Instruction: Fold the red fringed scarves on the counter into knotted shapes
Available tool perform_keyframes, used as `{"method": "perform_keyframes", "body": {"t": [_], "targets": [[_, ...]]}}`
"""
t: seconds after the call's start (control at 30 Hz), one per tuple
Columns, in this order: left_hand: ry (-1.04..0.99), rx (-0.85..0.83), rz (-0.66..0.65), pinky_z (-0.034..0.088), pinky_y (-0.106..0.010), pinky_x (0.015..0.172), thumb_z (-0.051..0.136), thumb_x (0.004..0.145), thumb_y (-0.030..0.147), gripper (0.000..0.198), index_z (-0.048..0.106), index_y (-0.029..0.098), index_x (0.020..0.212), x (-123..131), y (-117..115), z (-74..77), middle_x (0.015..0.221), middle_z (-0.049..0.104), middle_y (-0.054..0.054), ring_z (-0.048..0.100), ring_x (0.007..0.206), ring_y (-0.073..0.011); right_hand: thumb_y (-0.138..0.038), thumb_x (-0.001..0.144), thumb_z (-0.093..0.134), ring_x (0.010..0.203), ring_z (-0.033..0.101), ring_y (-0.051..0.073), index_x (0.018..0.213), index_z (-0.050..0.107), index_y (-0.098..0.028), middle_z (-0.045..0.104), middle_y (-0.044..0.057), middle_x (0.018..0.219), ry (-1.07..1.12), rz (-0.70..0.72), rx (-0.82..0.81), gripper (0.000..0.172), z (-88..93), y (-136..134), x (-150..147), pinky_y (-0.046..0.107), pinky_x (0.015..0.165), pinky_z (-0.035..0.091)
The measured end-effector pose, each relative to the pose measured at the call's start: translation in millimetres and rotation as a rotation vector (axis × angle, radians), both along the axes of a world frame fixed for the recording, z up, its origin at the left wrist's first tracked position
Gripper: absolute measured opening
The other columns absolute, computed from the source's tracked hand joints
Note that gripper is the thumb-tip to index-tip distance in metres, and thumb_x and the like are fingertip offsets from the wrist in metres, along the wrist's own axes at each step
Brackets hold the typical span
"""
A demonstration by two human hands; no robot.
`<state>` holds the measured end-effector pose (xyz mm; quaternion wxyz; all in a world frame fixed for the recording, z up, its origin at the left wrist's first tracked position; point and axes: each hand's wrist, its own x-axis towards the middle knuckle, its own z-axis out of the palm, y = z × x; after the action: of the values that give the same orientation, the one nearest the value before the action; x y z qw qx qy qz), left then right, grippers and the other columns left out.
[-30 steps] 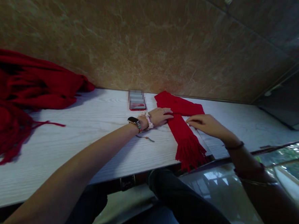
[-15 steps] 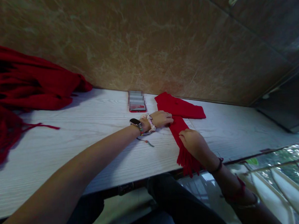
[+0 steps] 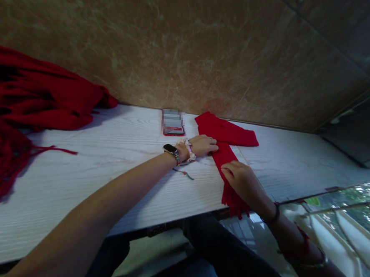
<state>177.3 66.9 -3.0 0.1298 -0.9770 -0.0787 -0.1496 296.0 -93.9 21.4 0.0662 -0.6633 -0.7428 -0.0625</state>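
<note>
Where the red scarf [image 3: 225,134] lay: on the white tabletop [image 3: 133,164], right of the middle of our view; one part stretched sideways near the brown marbled wall [image 3: 146,48], and a strip slanted from it toward us, its fringe [image 3: 233,202] reaching the near edge.
Ringed side: our left hand [image 3: 202,146] rested palm down, its fingertips on the scarf's left border, just below where the two parts met; the fingers were gently bent, and we could not tell whether they pinched any fabric or merely pressed.
Fringe side: our right hand [image 3: 240,179] was over the lower strip, just above the tassels, with thumb and fingers drawn close together; the hand hid part of the strip, so we could not tell whether cloth was caught between them.
Left wrist: we wore a dark-faced watch [image 3: 170,149] and a pale scrunchie [image 3: 189,149]; a thin beaded cord [image 3: 184,173] trailed onto the wood-grained surface.
Right wrist: we had a dark band [image 3: 276,213] there, with a red band farther up the forearm.
Phone spot: a red-edged phone [image 3: 173,122], its screen blurred out, lay between the scarf and a red cloth heap [image 3: 49,97], nearer the scarf.
Far left: we saw that heap bunched up, with tassels spread toward us.
</note>
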Motion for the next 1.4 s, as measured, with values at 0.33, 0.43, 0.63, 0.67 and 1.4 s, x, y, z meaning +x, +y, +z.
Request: {"method": "perform_keyframes", "body": {"t": [0.33,0.43,0.63,0.67,1.4], "targets": [[-0.032,-0.072,-0.041,0.04,-0.026,0.065,0.045,0.082,0.017,0.017,0.061,0.02,0.083,1,3,-4.4,0.092,0.061,-0.004,0.056,0.08,-0.0155,-0.02,0.084,0.043,0.074,0.057,0.018,0.077,0.066,-0.014,0.065,0.008,0.076,0.057,0.092,-0.009,0.025,4.2,1,4,0.03,0.073,0.044],[-0.076,-0.138,-0.022,0.043,-0.027,0.067,0.045,0.077,0.013,0.018,0.06,0.017,0.085,0,0,-3.2,0.094,0.061,-0.006,0.057,0.081,-0.0164,-0.023,0.085,0.04,0.083,0.058,0.02,0.088,0.065,-0.014,0.065,0.01,0.086,0.121,0.072,0.152,0.027,12.3,13,18,0.035,0.08,0.044],[-0.006,-0.253,0.075,0.035,-0.032,0.098,0.043,0.08,0.014,0.042,0.046,0.013,0.121,-1,-7,-9.6,0.125,0.052,-0.009,0.049,0.113,-0.0171,-0.034,0.087,0.036,0.124,0.036,0.029,0.124,0.047,-0.006,0.044,0.021,0.131,-0.021,0.067,0.066,0.048,-25.1,26,35,0.046,0.098,0.033],[0.037,-0.26,0.073,0.031,-0.035,0.102,0.043,0.081,0.016,0.043,0.045,0.014,0.124,-1,-8,-10.8,0.128,0.049,-0.008,0.045,0.118,-0.017,-0.034,0.088,0.033,0.127,0.032,0.03,0.126,0.045,-0.007,0.041,0.021,0.134,-0.041,0.071,0.04,0.048,-32.8,25,36,0.047,0.099,0.033],[-0.105,-0.317,0.342,0.031,-0.043,0.101,0.033,0.092,0.034,0.045,0.03,0.023,0.136,-5,17,-9.7,0.142,0.027,-0.01,0.023,0.131,-0.0247,-0.04,0.088,0.027,0.125,0.037,0.025,0.136,0.032,-0.01,0.041,0.017,0.135,0.225,-0.177,0.107,0.057,-6.1,70,99,0.043,0.103,0.03]]}}
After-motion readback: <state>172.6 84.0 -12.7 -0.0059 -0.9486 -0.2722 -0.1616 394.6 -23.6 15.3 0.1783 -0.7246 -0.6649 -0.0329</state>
